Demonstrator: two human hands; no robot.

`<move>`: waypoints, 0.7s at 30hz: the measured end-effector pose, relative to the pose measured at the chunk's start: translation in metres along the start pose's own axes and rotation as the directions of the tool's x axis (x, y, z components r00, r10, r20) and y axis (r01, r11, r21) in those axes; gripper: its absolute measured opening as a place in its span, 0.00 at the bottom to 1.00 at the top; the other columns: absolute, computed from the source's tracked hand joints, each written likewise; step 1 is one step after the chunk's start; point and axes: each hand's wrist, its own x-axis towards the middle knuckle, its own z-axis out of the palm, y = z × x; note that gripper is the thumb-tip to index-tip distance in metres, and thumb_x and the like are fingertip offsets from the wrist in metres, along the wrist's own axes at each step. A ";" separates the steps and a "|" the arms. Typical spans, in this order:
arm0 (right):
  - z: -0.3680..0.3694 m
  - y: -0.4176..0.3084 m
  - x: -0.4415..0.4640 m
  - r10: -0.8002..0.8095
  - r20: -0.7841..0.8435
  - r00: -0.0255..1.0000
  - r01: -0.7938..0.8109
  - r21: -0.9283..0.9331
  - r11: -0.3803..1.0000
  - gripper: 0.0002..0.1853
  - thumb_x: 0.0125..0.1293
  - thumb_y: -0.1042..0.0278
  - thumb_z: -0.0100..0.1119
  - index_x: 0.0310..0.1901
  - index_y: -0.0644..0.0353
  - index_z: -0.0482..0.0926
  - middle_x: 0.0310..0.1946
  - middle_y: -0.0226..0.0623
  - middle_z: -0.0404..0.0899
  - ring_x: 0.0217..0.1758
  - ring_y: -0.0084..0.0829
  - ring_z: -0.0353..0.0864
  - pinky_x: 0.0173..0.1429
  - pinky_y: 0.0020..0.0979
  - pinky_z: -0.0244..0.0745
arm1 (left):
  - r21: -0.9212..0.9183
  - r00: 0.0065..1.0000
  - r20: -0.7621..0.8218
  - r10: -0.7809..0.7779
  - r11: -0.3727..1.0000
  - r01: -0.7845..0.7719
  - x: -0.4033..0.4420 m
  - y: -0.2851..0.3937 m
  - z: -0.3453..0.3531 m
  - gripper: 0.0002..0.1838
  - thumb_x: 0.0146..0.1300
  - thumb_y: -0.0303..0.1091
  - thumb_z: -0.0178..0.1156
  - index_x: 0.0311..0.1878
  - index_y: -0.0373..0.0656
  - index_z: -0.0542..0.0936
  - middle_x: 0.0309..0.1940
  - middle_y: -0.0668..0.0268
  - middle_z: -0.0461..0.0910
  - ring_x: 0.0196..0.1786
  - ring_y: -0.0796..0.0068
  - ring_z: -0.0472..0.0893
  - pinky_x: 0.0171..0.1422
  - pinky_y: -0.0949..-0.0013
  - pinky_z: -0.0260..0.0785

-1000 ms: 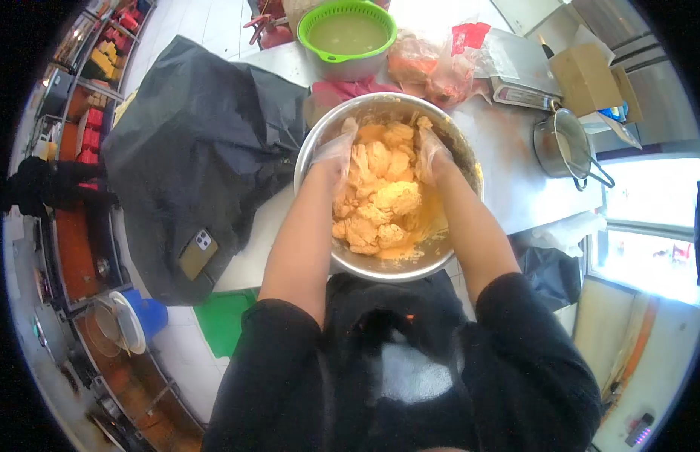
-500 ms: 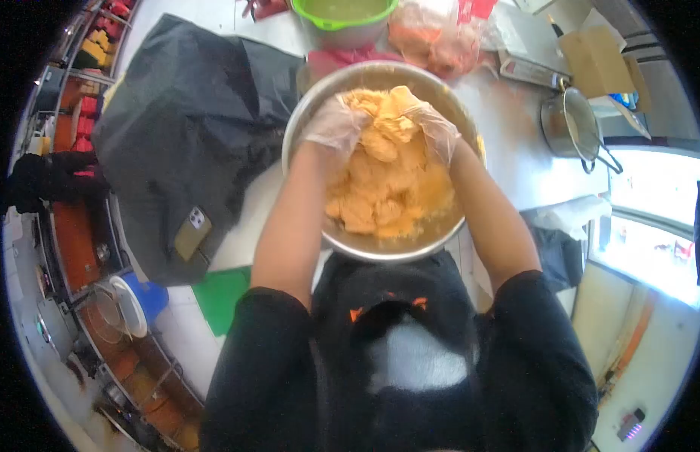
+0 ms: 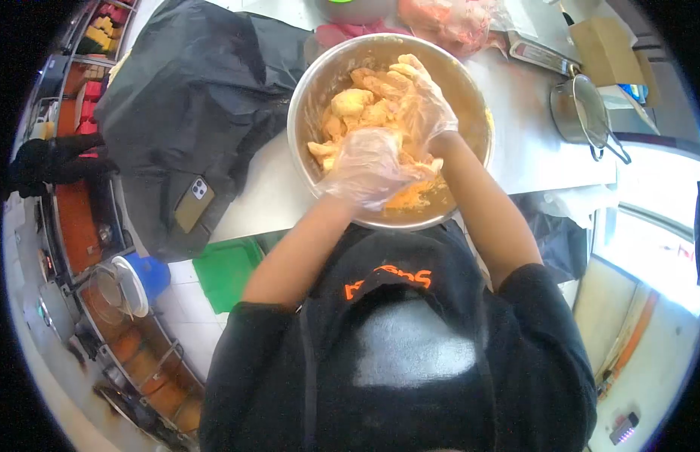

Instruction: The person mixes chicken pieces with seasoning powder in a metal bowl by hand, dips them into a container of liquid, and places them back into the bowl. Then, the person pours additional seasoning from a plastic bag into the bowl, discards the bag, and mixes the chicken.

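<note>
A large steel bowl holds a heap of orange-coated chicken pieces. My left hand, in a clear plastic glove, curls over the near side of the heap and grips pieces there; its fingertips are partly buried. On the right side of the bowl, my gloved right hand wraps round more of the chicken, its fingers pointing away from me. Both hands are inside the bowl, close together. Orange marinade shows on the bowl's floor below them.
A black plastic sheet with a phone on it lies left of the bowl. Behind are a bag of raw meat and a scale. A steel pot and cardboard box stand right. A green crate is below.
My left hand has moved nearer to me and to the right, over the pieces. The lifted clump has come down and spread, and my right hand has turned. The view has shifted slightly.
</note>
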 end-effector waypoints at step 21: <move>-0.031 -0.027 0.014 -0.247 -0.143 0.958 0.195 -0.306 0.932 0.23 0.72 0.65 0.58 0.66 0.59 0.71 0.55 0.36 0.78 0.55 0.39 0.81 0.56 0.34 0.79 | -0.353 0.927 0.149 -0.345 0.857 0.376 0.005 -0.016 0.001 0.14 0.66 0.40 0.59 0.46 0.40 0.83 0.37 0.54 0.85 0.38 0.58 0.84 0.46 0.58 0.75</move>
